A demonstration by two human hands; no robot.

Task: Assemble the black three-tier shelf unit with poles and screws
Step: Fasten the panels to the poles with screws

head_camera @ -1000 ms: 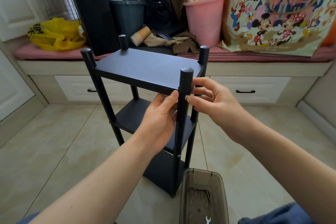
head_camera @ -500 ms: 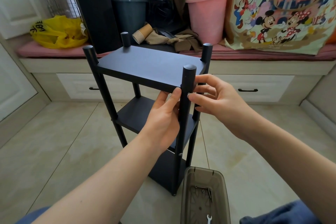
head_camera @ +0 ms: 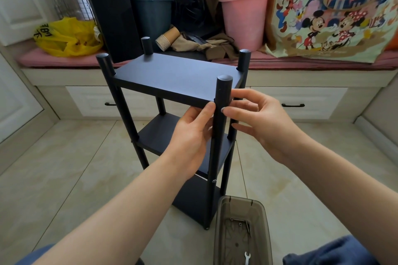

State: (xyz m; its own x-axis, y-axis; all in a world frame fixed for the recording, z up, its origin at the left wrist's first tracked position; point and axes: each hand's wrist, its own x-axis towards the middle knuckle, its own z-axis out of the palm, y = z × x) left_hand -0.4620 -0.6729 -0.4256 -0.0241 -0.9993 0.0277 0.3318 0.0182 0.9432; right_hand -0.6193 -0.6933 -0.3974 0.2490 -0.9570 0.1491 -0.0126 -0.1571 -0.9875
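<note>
Head view. Shelf (head_camera: 193,198) stands upright on the tiled floor (head_camera: 75,168), mid-floor, in front of the bench (head_camera: 301,79); three black boards, four poles, the pole tops standing above the top board (head_camera: 172,77). Both hands are at the near right pole (head_camera: 223,90), just under the top board's near right corner. Left hand (head_camera: 191,135): thumb (head_camera: 209,108) lies against the pole's left side where the board meets it; its fingers are hidden behind the palm and pole, so I cannot tell whether it grips. Right hand (head_camera: 262,120): thumb and forefinger (head_camera: 231,112) pinch the pole from the right at the same height, remaining fingers loosely spread below, off the pole. A small screw head shows low on this pole, at the bottom board. Tray (head_camera: 219,232), brown and see-through, sits on the floor just beside the shelf's near right foot; inside, a small wrench (head_camera: 247,258) at the near end and a few small metal pieces farther in. On the bench, left to right: yellow bag (head_camera: 66,38), black tower (head_camera: 109,11) leaning upright, stacked paper cups (head_camera: 167,38) on their side, pink bucket (head_camera: 245,17), cartoon tote (head_camera: 333,17) at the right end.
</note>
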